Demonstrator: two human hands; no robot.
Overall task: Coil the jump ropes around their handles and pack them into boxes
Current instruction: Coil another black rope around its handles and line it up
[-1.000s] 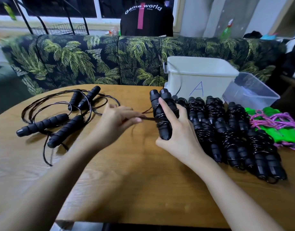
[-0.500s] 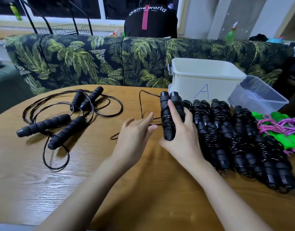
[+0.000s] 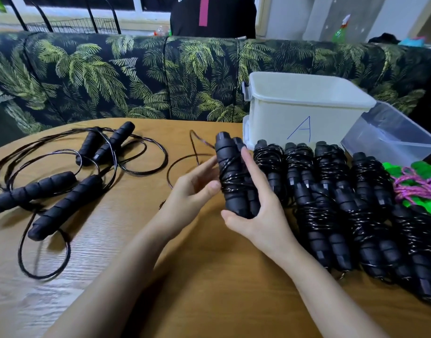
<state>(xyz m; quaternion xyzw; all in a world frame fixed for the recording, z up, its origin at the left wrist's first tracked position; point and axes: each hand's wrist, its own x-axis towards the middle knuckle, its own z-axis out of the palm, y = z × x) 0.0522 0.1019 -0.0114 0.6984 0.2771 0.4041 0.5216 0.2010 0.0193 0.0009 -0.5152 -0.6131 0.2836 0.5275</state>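
My right hand [image 3: 258, 215] grips a pair of black foam handles [image 3: 231, 176] held upright side by side, with black rope wound round their middle. My left hand [image 3: 192, 191] touches the left side of that bundle, thumb against the coils; whether it pinches the rope I cannot tell. A loose length of the rope [image 3: 182, 162] loops away to the left over the table. Several coiled black jump ropes [image 3: 331, 191] lie in a row to the right. A white box marked A [image 3: 302, 111] stands behind them.
Two uncoiled black jump ropes [image 3: 63, 176] sprawl on the left of the wooden table [image 3: 209, 289]. A clear plastic box [image 3: 392, 140] and green-handled ropes with pink cord [image 3: 419, 186] are at the right. A leaf-patterned sofa [image 3: 136, 76] runs behind, a person beyond it.
My left hand has moved right from pulling the rope taut to the side of the bundle. More rope now sits wound on the handles, and the loose tail is shorter.
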